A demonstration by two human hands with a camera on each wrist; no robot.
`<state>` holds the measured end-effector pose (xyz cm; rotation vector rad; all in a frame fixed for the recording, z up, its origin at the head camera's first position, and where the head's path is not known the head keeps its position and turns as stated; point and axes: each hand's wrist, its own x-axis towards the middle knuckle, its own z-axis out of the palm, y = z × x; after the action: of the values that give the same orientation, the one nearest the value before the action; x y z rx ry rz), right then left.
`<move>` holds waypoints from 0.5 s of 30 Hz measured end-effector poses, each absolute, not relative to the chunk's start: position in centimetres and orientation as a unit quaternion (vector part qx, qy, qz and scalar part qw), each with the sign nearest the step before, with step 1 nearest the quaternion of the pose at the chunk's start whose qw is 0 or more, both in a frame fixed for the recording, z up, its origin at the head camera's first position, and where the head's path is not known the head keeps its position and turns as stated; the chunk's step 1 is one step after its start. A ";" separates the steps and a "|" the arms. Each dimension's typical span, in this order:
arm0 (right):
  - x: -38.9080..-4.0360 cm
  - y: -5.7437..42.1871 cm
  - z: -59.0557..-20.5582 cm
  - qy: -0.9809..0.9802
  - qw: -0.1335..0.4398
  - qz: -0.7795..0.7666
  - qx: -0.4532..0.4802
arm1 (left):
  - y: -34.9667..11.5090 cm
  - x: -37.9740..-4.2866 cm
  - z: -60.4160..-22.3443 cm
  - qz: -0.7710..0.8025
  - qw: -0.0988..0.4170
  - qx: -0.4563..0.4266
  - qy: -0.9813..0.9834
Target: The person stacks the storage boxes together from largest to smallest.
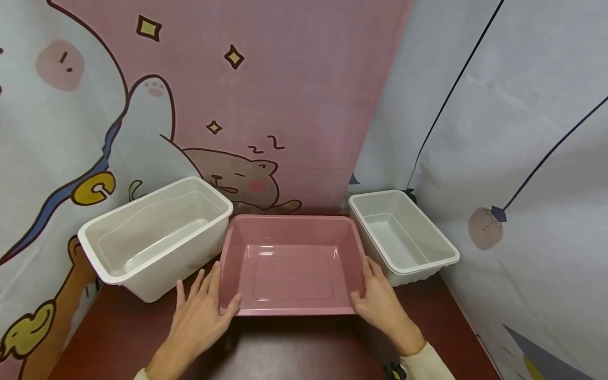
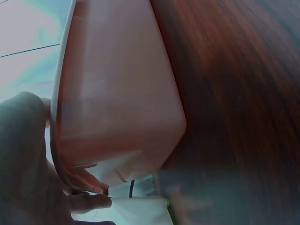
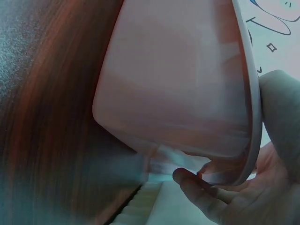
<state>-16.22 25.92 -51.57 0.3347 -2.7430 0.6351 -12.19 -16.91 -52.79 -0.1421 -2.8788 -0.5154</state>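
Observation:
A pink rectangular plastic basin [image 1: 292,269] stands on the dark wooden table between two white bins. At its front left corner my left hand [image 1: 198,311] grips the rim, thumb on the inner side and fingers spread along the outside. My right hand [image 1: 382,303] holds the front right corner, thumb over the edge and fingers against the outer wall. In the left wrist view, the basin's smooth front wall [image 2: 117,89] rises from the tabletop. The right wrist view shows fingertips [image 3: 183,176] curled under the basin's rim [image 3: 253,93].
A larger white bin [image 1: 166,253] stands angled to the left of the basin. To the right, another white bin [image 1: 404,232] sits close beside the basin. Behind everything hangs a cartoon-printed cloth [image 1: 304,116]. Reddish-brown tabletop [image 1: 285,348] shows in front.

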 end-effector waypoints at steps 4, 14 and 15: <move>-16.5 25.9 -51.6 -0.956 0.145 0.224 0.119 | -17.0 -12.0 -52.6 -0.175 0.104 -0.047 -0.978; -16.7 25.5 -51.5 -0.955 0.139 0.229 0.125 | -17.4 -11.6 -52.6 -0.182 0.105 -0.042 -0.977; -16.7 25.4 -51.6 -0.956 0.137 0.229 0.124 | -17.5 -11.6 -52.6 -0.182 0.105 -0.042 -0.977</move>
<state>-16.69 25.43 -51.56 0.3593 -2.7646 0.6637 -11.56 -17.47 -52.57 -0.1224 -2.8781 -0.5370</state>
